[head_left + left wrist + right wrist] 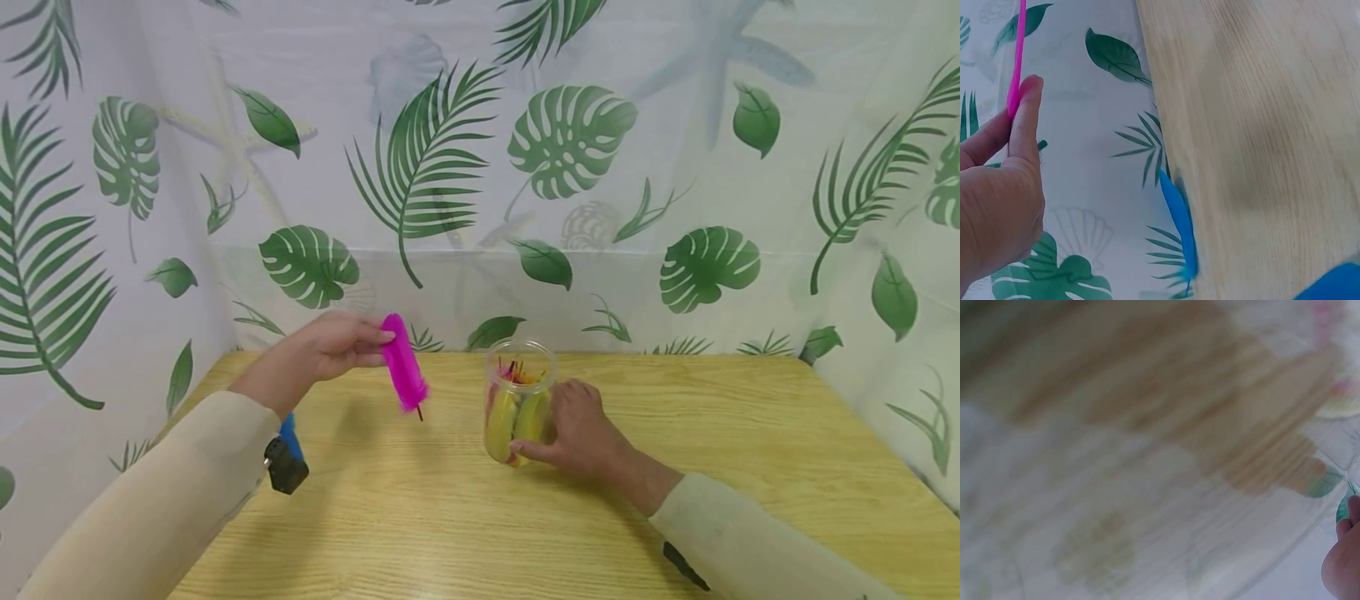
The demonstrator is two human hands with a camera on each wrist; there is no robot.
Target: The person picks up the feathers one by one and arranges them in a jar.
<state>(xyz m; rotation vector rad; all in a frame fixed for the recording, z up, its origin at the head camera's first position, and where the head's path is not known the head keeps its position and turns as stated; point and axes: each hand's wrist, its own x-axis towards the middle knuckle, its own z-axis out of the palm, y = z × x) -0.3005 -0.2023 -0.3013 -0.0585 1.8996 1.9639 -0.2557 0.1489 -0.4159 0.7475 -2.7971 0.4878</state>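
My left hand (341, 343) pinches a magenta feather (403, 364) by its upper end above the wooden table (675, 417), quill pointing down. In the left wrist view the fingertips (1022, 106) hold the same feather (1017, 56) edge-on. A clear plastic jar (519, 402) with yellow, pink and other coloured feathers stands in the middle of the table. My right hand (577, 429) grips the jar's right side. The right wrist view is blurred; only part of the hand (1342, 562) shows at the lower right.
A blue feather (289, 436) lies on the table under my left wrist, also seen as a blue feather (1179, 228) at the table's edge. Leaf-print curtains (480, 167) close in the back and both sides of the table.
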